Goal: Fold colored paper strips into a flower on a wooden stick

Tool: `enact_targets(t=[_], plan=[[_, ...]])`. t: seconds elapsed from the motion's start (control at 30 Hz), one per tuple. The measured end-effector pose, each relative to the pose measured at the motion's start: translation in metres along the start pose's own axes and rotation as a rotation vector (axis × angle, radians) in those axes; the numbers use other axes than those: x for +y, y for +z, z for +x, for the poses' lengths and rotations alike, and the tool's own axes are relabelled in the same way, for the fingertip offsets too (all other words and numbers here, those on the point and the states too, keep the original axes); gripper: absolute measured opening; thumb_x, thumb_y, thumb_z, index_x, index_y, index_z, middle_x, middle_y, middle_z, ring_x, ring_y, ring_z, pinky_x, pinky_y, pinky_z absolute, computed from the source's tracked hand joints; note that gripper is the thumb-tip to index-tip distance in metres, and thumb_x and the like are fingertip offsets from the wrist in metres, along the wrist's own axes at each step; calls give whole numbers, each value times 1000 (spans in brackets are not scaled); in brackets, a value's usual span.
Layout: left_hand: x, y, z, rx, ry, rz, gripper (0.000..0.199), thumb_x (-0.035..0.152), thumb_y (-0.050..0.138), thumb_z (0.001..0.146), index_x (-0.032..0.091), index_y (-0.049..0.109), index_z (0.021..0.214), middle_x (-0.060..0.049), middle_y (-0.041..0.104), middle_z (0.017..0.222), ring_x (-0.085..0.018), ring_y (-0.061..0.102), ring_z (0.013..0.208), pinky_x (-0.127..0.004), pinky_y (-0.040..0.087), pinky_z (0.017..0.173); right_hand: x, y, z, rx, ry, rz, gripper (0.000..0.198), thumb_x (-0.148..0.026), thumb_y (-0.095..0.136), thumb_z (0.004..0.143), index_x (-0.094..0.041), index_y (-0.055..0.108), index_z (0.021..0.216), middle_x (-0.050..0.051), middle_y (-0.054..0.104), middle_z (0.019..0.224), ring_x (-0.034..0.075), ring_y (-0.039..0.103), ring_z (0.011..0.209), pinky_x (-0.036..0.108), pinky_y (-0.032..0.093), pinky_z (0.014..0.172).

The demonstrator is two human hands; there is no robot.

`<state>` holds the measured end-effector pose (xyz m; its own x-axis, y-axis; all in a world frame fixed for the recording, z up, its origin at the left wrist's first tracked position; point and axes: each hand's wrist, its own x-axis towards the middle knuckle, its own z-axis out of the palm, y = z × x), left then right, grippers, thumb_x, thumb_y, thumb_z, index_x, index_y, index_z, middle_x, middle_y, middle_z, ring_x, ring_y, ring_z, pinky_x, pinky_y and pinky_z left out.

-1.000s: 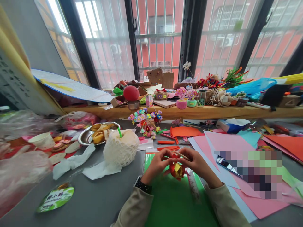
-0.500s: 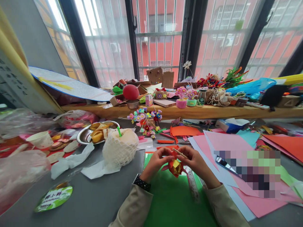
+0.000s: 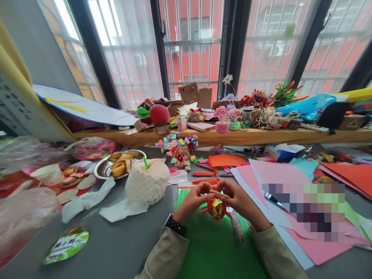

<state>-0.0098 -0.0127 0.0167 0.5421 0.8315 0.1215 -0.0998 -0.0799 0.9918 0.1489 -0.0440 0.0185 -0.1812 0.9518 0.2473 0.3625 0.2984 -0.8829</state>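
My left hand is closed, its thumb and fingers pinching the upper edge of a red and yellow paper flower. A short, thin wooden stick lies across between the fingertips of both hands, just above the flower. My right hand is closed on that stick with thumb and fingers. Whether its hidden fingers also touch the flower, I cannot tell. Beneath the hands is a green mat. A pale patterned strip lies by the right wrist.
Left of the mat stands a coconut in white netting, near a metal bowl of peels. Pink paper sheets spread at right. Orange paper and colourful craft flowers lie ahead, before the wooden sill.
The flower has turned slightly, showing its yellow centre more upright. The stick now lies more visibly across the fingertips. Both hands stay in almost the same place.
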Motion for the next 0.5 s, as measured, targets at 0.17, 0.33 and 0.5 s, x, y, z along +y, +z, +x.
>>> enact_targets(t=[0.17, 0.33, 0.5], plan=[[0, -1, -1, 21, -41, -44, 24, 30, 64, 61, 14, 52, 75, 2, 49, 71, -9, 47, 64, -19, 36, 58, -2, 0, 0, 11, 10, 23, 24, -40, 54, 71, -17, 47, 73, -5, 41, 57, 5, 32, 46, 18, 26, 41], [-3, -5, 0, -6, -88, -70, 23, 28, 64, 62, 14, 53, 77, 3, 50, 70, -8, 47, 64, -20, 35, 60, -7, -1, 1, -21, 12, 84, 25, -40, 53, 71, -16, 48, 74, -3, 46, 65, 6, 38, 52, 19, 31, 45], [-5, -6, 2, -34, -92, -80, 23, 25, 65, 60, 14, 53, 76, 2, 51, 70, -8, 47, 65, -19, 35, 59, -6, -1, 1, -45, 31, 88, 26, -41, 54, 70, -16, 48, 73, -2, 47, 65, 7, 41, 54, 18, 32, 46]])
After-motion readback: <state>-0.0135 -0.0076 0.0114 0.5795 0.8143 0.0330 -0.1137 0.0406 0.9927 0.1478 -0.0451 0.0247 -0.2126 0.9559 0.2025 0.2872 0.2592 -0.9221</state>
